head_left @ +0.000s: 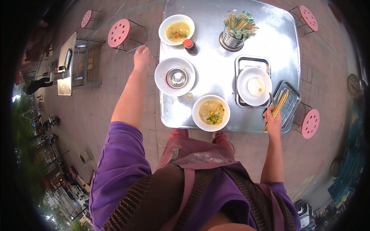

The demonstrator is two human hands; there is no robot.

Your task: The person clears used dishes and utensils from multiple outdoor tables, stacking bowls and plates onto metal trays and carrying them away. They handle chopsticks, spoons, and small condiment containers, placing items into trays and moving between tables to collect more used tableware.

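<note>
My right hand (273, 119) grips a bundle of wooden chopsticks (281, 99) with a dark, narrow utensil among them. It is over the front right corner of the steel table, beside a metal tray (292, 96). Left of that hand, stacked white bowls (241, 86) rest on another metal tray (237, 65). My left hand (141, 57) hovers off the table's left edge, blurred, its fingers curled and partly hidden. Nearest to it is a white bowl (160, 76) with a small metal bowl (182, 78) inside. A bowl of soup with chopped greens (214, 112) stands at the front edge.
Further back on the steel table (214, 69) are another soup bowl (177, 30), a red-capped sauce bottle (191, 48) and a perforated metal holder (231, 40) of wrapped chopsticks. Pink stools (118, 33) stand around. A second table (66, 82) and a person (37, 85) are at left.
</note>
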